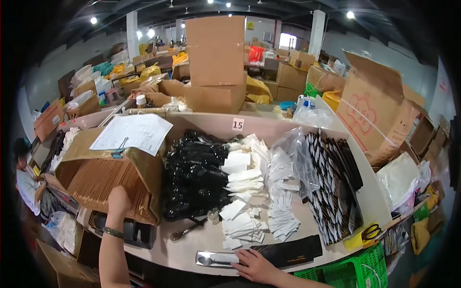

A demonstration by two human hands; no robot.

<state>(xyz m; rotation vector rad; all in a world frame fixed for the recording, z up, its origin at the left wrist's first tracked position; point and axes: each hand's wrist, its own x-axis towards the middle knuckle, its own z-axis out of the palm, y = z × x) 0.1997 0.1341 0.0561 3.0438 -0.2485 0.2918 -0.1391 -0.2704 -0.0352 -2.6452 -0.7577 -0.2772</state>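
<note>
My left hand (pixel 119 200) reaches into an open cardboard box (pixel 152 192) on the left, against a tight row of flat brown cardboard pieces (pixel 93 180). Its fingertips are hidden by the back of the hand. At the table's front edge my right hand (pixel 257 266) lies with fingers spread over the end of a long, flat pack with a spoon (pixel 206 260) on a pale backing. Right behind that hand lies a black printed sleeve (pixel 293 252); whether the two are joined is hidden. A loose dark-handled spoon (pixel 180 235) rests near the box.
Piles of black film-wrapped utensils (pixel 197 173), white paper packets (pixel 245 225) and small white slips (pixel 283 221) cover the table. Rows of black sleeves (pixel 331 192) stand at right, near scissors (pixel 370 232) and a green crate (pixel 360 269). A person (pixel 29 180) sits far left.
</note>
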